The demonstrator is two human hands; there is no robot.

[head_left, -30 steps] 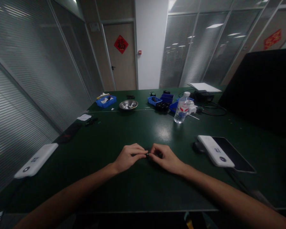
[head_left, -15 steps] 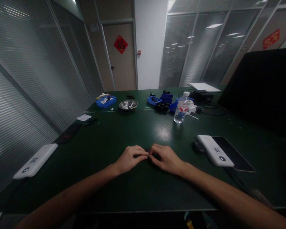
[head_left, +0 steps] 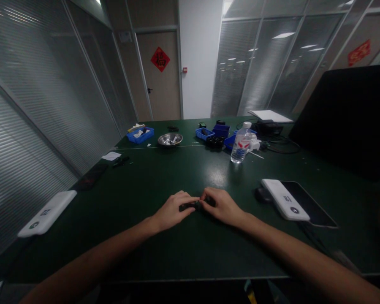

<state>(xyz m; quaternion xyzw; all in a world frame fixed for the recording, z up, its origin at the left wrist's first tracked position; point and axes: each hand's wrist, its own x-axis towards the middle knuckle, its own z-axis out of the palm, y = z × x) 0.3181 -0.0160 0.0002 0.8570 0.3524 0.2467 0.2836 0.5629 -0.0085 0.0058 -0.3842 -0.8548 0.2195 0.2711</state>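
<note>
Since a second ago both hands have slid a little farther from the table's near edge, toward the water bottle [head_left: 241,143], and a small dark part [head_left: 192,206] now shows more plainly between them. Well left of the bottle, the left hand [head_left: 172,209] has its fingers curled, tips pinched on the part's left end. The right hand [head_left: 221,206], nearer the bottle, closes its fingertips on the other end. The part sits low over the green table [head_left: 183,253].

This is an office room. It has glass walls [head_left: 266,63] with blinds, a door [head_left: 160,76], and a big green table [head_left: 183,169].
</note>
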